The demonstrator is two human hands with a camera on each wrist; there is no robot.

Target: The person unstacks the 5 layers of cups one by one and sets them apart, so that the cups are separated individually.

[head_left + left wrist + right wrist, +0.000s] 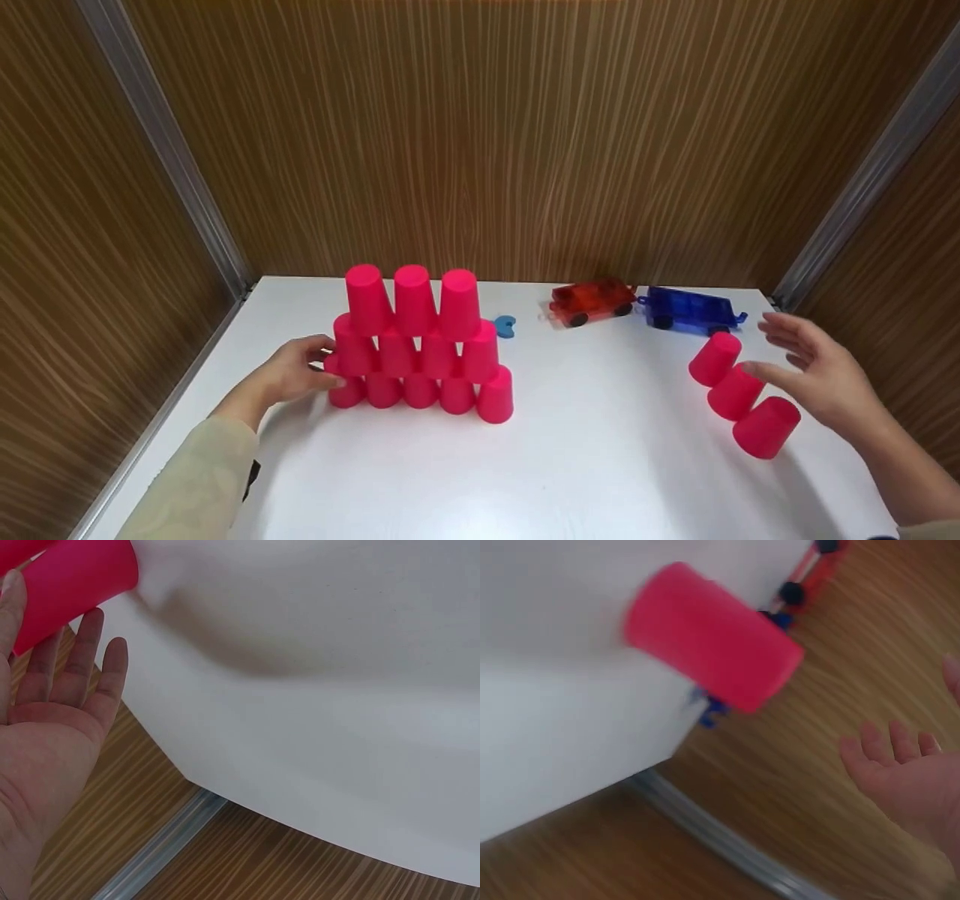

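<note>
A wall of upturned pink cups (pixel 412 300) stands on the white table, in three staggered rows with three cups on top. My left hand (pixel 296 373) is at the wall's left end, thumb in front of the lowest left cup (pixel 349 392) and fingers behind its side. The left wrist view shows a pink cup (pixel 79 585) between that thumb and the fingers. My right hand (pixel 817 375) is on the far right, fingers spread, beside a slanting line of three upturned cups (pixel 766 429). In the right wrist view, a blurred cup (pixel 712 637) is apart from the hand.
A translucent red toy car (pixel 592 301) and a blue one (pixel 690 310) stand at the back right, end to end. A small blue piece (pixel 505 327) lies behind the wall's right side. Wood-grain panels (pixel 480 135) border the table at back and sides.
</note>
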